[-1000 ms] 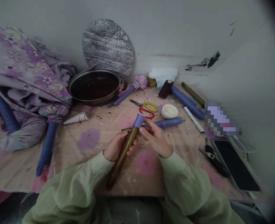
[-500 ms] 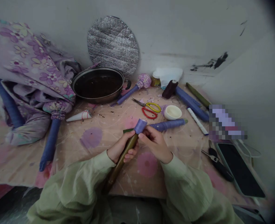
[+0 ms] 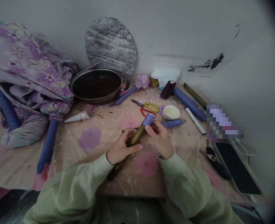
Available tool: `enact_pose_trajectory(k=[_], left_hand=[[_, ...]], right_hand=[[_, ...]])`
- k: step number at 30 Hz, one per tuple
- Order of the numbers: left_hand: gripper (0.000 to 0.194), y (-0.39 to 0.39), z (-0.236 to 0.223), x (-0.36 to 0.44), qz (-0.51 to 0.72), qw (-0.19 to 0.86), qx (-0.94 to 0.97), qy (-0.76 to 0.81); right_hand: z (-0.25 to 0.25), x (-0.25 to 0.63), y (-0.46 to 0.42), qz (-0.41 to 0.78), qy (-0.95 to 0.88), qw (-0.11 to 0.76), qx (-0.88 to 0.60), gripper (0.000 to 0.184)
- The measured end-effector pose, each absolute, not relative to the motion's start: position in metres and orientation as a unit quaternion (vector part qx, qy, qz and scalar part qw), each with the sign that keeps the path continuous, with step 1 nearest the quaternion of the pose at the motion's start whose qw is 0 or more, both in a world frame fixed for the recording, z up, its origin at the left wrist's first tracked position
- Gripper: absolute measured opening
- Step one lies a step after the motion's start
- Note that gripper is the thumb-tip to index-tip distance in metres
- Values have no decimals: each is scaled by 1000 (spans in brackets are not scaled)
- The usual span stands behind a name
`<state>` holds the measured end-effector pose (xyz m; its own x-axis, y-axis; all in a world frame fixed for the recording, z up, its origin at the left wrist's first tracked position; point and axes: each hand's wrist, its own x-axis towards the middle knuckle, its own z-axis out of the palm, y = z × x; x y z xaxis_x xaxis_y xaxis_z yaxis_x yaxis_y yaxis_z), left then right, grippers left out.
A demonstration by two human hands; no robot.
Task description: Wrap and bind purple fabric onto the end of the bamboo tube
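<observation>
Closest to me, in the lower middle of the frame, two sleeved arms reach over the flower-patterned table (image 3: 67, 146). The left hand (image 3: 123, 147) is curled around a brownish-green stick (image 3: 137, 135), which slants up to the right at the centre of the frame, its thumb lying across it. The right hand (image 3: 161, 139) has its fingers closed in a pinch on the purple wrapping (image 3: 148, 119) at the stick's upper end. At the lower right lie a dark phone (image 3: 237, 168) and, just beside it, some keys (image 3: 215, 163). Beyond the hands, right of centre, a purple-wrapped stick (image 3: 173, 123) lies near a white bowl (image 3: 171, 112), with a white marker (image 3: 195, 120) farther right. Scissors (image 3: 151, 107) with red and yellow handles rest left of the bowl, and a white cone (image 3: 78, 116) lies left of centre. Farther back are a dark pan (image 3: 96, 85), a dark spool of thread (image 3: 167, 90) and a jar (image 3: 153, 82). A round silver mat (image 3: 111, 46) leans against the wall (image 3: 165, 28), upper middle, with flowered cloth (image 3: 37, 65) bunched at the upper left.
</observation>
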<state>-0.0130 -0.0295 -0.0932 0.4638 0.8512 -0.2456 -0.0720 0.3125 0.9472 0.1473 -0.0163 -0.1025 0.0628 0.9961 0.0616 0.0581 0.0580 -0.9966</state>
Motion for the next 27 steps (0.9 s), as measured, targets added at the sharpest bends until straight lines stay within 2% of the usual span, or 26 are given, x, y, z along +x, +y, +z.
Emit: enact_pose_trajectory(k=[4, 18, 27], left_hand=[[36, -29, -99, -13, 379, 645, 528, 401], [39, -24, -88, -16, 373, 760, 370, 382], [25, -22, -90, -19, 357, 804, 341, 331]], right_hand=[[-101, 152, -12, 435, -500, 532, -527, 21], [-90, 160, -10, 452, -511, 527, -506, 14], [-91, 160, -9, 467, -507, 527, -497, 13]])
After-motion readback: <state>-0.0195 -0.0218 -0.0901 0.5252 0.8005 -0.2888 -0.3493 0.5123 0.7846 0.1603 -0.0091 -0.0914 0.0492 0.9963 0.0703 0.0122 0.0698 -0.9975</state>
